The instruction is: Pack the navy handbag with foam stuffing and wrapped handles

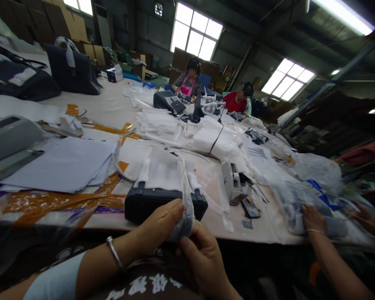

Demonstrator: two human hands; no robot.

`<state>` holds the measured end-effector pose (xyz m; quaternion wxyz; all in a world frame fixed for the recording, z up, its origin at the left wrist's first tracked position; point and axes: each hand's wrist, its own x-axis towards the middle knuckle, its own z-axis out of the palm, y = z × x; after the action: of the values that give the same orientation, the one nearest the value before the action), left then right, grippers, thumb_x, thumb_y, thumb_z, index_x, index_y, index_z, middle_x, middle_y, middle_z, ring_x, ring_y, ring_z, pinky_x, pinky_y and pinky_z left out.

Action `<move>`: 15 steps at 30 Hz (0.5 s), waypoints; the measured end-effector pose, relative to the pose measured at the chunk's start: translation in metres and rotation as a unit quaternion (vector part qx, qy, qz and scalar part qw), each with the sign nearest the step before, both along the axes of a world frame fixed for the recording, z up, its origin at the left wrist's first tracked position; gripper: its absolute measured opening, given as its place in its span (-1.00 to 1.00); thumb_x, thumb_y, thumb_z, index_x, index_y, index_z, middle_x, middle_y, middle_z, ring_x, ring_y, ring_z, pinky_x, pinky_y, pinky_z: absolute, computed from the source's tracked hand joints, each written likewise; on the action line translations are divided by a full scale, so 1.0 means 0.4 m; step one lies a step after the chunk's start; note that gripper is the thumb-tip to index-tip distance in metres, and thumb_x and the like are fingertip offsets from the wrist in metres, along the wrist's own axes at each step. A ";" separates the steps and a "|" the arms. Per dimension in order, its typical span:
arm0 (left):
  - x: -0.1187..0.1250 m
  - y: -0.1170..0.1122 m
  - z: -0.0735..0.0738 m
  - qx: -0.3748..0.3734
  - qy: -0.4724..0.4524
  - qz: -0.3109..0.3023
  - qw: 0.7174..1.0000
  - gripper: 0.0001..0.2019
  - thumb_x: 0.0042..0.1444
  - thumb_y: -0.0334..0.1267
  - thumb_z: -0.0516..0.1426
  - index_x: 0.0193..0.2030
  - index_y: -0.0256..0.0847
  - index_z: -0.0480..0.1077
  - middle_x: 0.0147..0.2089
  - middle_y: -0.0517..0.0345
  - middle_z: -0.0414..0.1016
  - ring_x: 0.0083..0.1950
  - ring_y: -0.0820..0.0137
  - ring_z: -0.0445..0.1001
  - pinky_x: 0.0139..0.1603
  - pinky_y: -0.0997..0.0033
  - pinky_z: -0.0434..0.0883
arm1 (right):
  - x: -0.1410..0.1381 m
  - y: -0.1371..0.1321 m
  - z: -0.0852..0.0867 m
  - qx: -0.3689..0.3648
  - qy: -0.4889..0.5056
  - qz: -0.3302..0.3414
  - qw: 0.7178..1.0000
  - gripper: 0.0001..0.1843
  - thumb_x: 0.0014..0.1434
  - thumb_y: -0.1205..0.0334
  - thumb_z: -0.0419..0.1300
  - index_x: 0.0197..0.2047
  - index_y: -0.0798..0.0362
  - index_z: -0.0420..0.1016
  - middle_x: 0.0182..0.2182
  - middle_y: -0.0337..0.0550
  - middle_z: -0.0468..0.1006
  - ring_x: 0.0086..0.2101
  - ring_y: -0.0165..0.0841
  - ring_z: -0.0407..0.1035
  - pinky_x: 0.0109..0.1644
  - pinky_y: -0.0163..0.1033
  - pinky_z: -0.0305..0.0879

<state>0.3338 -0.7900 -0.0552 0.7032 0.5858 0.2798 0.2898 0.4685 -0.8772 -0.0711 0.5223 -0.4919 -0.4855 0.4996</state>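
A dark navy handbag (pixel 165 203) lies at the table's near edge, with a white sheet (pixel 164 168) over its upper side. From the bag a strap (pixel 186 189) wrapped in thin white covering loops toward me. My left hand (pixel 161 218) is closed on the near part of this strap, thumb on top. Just right of it, my right hand (pixel 204 250) pinches the strap's lower bend with thumb and fingers. The fingertips underneath are partly hidden.
Papers (pixel 62 160) and a grey device (pixel 11 135) lie left. A tape dispenser (pixel 233 183) and phone-like object (pixel 250 207) lie right. A co-worker's hands (pixel 314 218) touch a plastic-covered item. White wrapping piles (pixel 217 139) and two people are farther back.
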 end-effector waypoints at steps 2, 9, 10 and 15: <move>0.006 -0.009 0.005 -0.133 -0.027 0.018 0.991 -0.54 0.21 0.14 -0.10 -0.22 -0.27 0.31 -0.29 0.11 0.35 -0.28 0.41 0.32 -0.24 0.40 0.33 | 0.008 0.002 0.006 0.084 -0.148 -0.025 0.985 -0.91 0.19 0.27 0.14 -0.30 0.06 0.47 -0.36 -0.18 0.41 -0.32 -0.41 0.32 -0.22 -0.30 0.24; 0.026 -0.021 0.024 -0.187 0.019 0.128 0.974 -0.48 0.08 0.23 0.03 -0.18 -0.26 0.35 -0.28 0.11 0.39 -0.28 0.42 0.36 -0.24 0.45 0.33 | -0.002 0.030 0.007 0.140 -0.306 0.013 0.941 -0.84 0.20 0.38 0.07 -0.20 0.04 0.46 -0.29 -0.15 0.37 -0.28 -0.42 0.31 -0.18 -0.32 0.26; 0.029 -0.020 0.021 -0.166 0.024 0.143 0.975 -0.48 0.09 0.23 0.01 -0.20 -0.27 0.35 -0.29 0.12 0.39 -0.30 0.43 0.36 -0.25 0.45 0.33 | -0.004 0.034 0.010 0.129 -0.306 0.015 0.943 -0.85 0.21 0.36 0.08 -0.22 0.05 0.47 -0.29 -0.15 0.37 -0.28 -0.41 0.30 -0.18 -0.32 0.26; 0.028 -0.016 -0.014 -0.068 0.061 0.165 0.982 -0.47 0.15 0.23 -0.08 -0.24 -0.25 0.34 -0.38 0.15 0.36 -0.37 0.43 0.33 -0.33 0.43 0.32 | -0.008 0.044 0.020 0.008 -0.176 0.034 0.984 -0.91 0.11 0.32 0.21 -0.26 0.05 0.50 -0.39 -0.23 0.37 -0.37 -0.45 0.25 -0.28 -0.35 0.21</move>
<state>0.3449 -0.7965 -0.0608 0.6655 0.4991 0.4338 0.3460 0.4655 -0.8596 -0.0629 0.4151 -0.5510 -0.5903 0.4192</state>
